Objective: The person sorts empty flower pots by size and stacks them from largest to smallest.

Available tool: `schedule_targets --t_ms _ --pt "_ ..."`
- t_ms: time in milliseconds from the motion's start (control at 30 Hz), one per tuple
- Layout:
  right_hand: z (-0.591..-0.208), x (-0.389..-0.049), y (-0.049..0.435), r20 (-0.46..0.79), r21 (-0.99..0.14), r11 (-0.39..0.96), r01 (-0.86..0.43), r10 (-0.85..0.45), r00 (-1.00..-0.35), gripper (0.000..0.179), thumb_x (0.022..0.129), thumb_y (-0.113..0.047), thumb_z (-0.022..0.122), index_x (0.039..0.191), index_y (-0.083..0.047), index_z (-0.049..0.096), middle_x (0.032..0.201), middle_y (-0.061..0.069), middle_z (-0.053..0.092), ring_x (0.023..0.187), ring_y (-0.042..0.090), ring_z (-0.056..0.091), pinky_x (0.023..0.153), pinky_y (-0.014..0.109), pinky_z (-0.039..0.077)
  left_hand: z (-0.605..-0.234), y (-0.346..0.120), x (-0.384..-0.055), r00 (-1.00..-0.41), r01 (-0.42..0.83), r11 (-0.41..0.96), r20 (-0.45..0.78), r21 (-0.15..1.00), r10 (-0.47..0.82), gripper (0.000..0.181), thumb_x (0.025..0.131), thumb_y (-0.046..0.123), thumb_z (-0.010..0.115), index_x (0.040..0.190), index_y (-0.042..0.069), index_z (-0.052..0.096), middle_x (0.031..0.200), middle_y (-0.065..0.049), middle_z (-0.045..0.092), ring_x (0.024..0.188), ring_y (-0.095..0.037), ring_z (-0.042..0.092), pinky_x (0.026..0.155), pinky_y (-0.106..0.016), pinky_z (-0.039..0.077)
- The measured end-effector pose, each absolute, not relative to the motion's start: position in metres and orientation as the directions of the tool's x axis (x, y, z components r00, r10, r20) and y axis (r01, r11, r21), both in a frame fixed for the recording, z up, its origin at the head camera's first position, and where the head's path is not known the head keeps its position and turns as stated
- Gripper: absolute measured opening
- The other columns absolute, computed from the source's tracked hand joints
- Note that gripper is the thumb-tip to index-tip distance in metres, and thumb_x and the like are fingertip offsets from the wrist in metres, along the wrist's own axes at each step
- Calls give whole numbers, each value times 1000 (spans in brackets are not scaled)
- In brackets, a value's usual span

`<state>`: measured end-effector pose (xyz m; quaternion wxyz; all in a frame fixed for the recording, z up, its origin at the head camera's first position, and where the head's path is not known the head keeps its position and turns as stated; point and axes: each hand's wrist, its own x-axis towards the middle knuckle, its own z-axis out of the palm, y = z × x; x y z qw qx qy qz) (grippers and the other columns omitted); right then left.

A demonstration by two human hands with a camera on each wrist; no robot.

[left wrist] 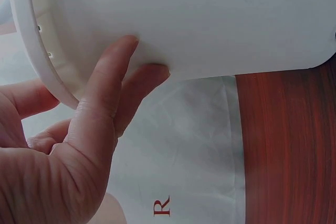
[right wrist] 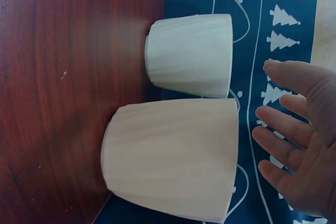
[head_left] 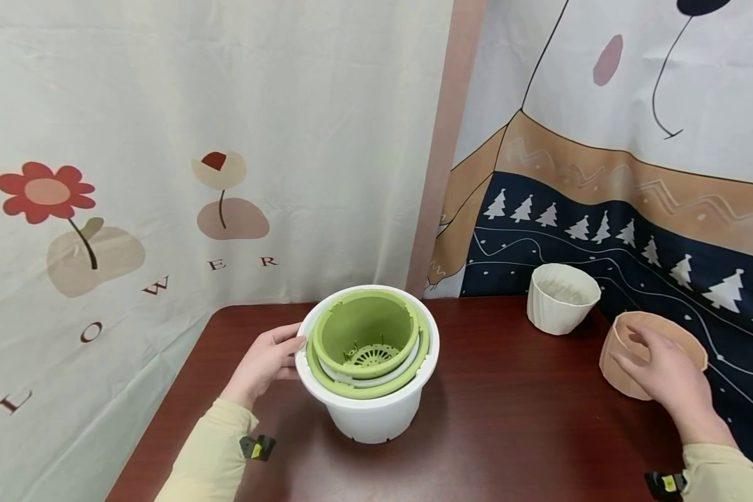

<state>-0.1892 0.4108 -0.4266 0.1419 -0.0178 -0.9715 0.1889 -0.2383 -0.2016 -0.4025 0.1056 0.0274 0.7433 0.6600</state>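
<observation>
A large white flowerpot [head_left: 376, 417] stands on the table with several smaller pots nested in it. The innermost is a green pot [head_left: 358, 324] with a slotted bottom. My left hand [head_left: 268, 362] holds the white pot at its left rim; in the left wrist view two fingers [left wrist: 107, 77] lie against its outer wall, below the rim. Over the peach-coloured flowerpot [head_left: 621, 362] at the right hovers my right hand [head_left: 671, 373]. The right wrist view shows its fingers spread and apart from that pot's rim, holding nothing.
A smaller cream flowerpot [head_left: 555, 310] stands behind the peach one, near the table's back right corner. The dark red wooden table [head_left: 496, 418] meets a pale printed curtain [head_left: 326, 139] behind and a navy patterned cloth [head_left: 652, 279] at the right.
</observation>
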Motion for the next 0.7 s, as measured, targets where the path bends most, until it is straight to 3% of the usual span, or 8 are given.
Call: schedule_targets --t_ms 300,700 --pt "-435 -188 421 223 -338 941 32 114 -968 64 88 -27 72 133 9 45 122 36 56 104 52 53 75 64 45 -403 -202 -238 -977 -100 128 -122 987 174 51 102 13 53 146 -9 40 103 -14 70 79 -20 71 68 -39 60" --pt "-439 -186 431 155 -245 967 67 107 -982 51 85 -21 73 122 7 52 112 40 56 92 56 56 63 62 46 -402 -202 -238 -977 -100 130 -122 986 176 51 102 13 53 146 -9 40 104 -14 70 79 -20 71 69 -39 60"
